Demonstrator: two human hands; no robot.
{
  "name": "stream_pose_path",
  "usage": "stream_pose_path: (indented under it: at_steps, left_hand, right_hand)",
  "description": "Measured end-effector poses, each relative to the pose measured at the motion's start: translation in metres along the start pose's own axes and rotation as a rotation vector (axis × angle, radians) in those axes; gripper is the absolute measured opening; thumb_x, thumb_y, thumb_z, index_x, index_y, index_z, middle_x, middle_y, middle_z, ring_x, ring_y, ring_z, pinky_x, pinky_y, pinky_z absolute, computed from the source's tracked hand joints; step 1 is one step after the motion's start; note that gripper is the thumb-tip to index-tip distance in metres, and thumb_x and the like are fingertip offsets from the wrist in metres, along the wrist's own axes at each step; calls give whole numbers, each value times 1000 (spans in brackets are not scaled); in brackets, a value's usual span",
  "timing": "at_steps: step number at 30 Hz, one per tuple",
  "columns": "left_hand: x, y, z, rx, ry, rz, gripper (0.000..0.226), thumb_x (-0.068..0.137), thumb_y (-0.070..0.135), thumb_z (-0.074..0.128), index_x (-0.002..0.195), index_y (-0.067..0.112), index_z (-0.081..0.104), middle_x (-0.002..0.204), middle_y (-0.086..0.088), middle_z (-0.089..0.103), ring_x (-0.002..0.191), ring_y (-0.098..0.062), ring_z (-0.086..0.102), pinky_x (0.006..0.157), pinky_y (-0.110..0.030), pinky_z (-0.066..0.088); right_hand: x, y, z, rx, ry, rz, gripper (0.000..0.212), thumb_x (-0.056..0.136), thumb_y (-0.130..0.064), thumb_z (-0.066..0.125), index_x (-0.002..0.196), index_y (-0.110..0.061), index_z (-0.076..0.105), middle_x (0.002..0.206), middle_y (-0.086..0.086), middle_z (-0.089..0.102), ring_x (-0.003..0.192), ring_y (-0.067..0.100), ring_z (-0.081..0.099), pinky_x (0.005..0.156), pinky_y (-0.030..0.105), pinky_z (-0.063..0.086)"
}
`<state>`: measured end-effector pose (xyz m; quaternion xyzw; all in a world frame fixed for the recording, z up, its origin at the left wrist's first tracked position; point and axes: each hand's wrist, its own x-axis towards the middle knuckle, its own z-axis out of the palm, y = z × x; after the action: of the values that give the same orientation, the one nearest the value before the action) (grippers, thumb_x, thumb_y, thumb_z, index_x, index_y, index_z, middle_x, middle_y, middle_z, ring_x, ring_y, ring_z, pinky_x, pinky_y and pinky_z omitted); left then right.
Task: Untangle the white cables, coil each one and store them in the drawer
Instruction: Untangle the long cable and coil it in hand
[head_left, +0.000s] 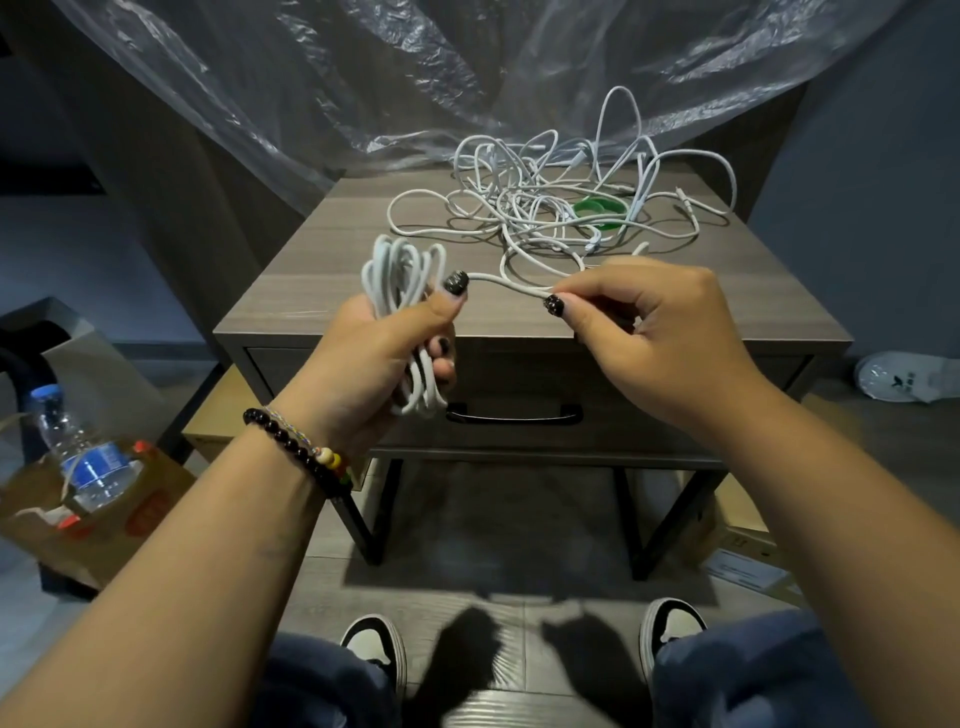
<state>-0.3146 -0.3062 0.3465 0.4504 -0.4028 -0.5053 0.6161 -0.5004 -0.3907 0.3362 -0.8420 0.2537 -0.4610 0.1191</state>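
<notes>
Two hands, left hand (374, 348) fingers curled round white coil (402, 280), right hand (649, 332) fingers pinching its tail

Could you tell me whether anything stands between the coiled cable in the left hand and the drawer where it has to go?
Only the drawer itself: it is shut, handle untouched. The coil sits in the left hand, its tail pinched by the right hand.

Both hands raised, fingers curled

The left hand (379, 343) grips with fingers wrapped, thumb up; the right hand (660, 332) pinches between thumb and forefinger, forearms angled inward.
</notes>
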Motion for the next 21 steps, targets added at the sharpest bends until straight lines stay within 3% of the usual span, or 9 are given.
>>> stream_pose_path:
  at_steps: [4, 10, 13, 16, 19, 21]
  left_hand:
    - [-4, -4, 4, 15, -90, -60, 24, 78, 17, 63, 97, 7, 52, 53, 2, 48, 44, -7, 49, 43, -17, 42]
    - [-2, -6, 4, 26, -118, -68, 19, 76, 17, 61, 90, 7, 51, 45, 3, 38, 36, -5, 36, 37, -15, 32]
    - [0, -4, 10, -137, -25, -37, 18, 79, 13, 63, 74, 15, 45, 41, 8, 34, 33, -3, 32, 38, -13, 30]
    - [7, -1, 12, -324, 90, 7, 22, 92, 17, 47, 71, 17, 43, 40, 10, 31, 33, -2, 30, 35, -15, 28]
    - [10, 2, 13, -416, 153, 52, 27, 96, 16, 44, 69, 16, 44, 40, 10, 31, 33, -2, 30, 35, -15, 28]
    - [12, 6, 7, -496, 185, 76, 31, 96, 17, 43, 64, 17, 41, 39, 10, 31, 33, -1, 30, 36, -15, 28]
  right_hand:
    - [-1, -6, 5, -6, 54, 0, 11, 87, -11, 65, 89, -8, 75, 77, -11, 62, 77, 2, 56, 70, 5, 39]
    - [-2, -10, 7, 3, 65, 23, 11, 87, -12, 64, 88, -8, 75, 76, -7, 65, 74, 8, 59, 66, 9, 42]
    - [-3, -11, 11, -6, 31, -13, 12, 87, -13, 64, 87, -8, 74, 77, 0, 70, 70, 10, 61, 66, 20, 47]
    - [-1, -11, 10, -32, -44, -68, 14, 87, -13, 62, 95, -7, 73, 82, 0, 70, 74, 8, 59, 67, 12, 44]
    - [2, -9, 8, -60, -115, -101, 18, 88, -12, 60, 102, -7, 70, 86, -3, 65, 77, 4, 55, 71, 7, 41]
    - [2, -6, 4, -92, -167, -72, 16, 91, -17, 57, 100, -11, 68, 85, -5, 64, 75, 8, 56, 72, 20, 47]
